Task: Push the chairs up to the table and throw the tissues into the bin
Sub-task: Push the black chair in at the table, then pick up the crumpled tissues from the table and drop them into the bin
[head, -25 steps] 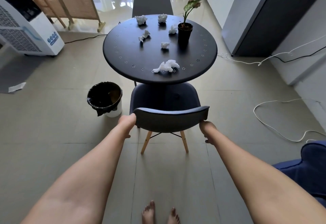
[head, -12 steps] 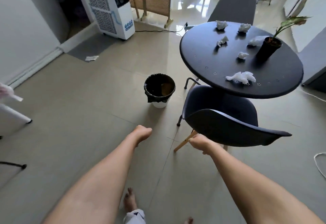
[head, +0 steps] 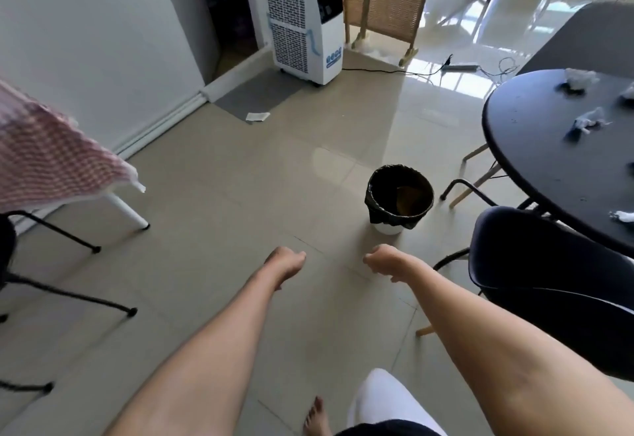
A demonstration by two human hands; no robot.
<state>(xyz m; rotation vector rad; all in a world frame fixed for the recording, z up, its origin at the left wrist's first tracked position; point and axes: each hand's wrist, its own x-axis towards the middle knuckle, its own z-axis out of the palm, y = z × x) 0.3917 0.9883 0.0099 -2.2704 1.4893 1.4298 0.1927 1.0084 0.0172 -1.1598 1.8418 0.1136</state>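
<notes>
A bare foot (head: 317,415) is planted on the tiles. Both arms are held out: the left hand (head: 286,261) and right hand (head: 386,260) are loosely curled, nothing grasped. The dark chair (head: 549,284) is tucked against the round table (head: 535,147) at right. Beyond the hands, the lined bin (head: 399,197) is seen upright. Crumpled tissues (head: 588,120) are scattered on the tabletop.

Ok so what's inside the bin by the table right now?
The bin holds a black liner, and a brownish patch shows at the bottom. No white tissues are visible inside. The near wall hides part of the bottom, so that part cannot be checked.
</notes>
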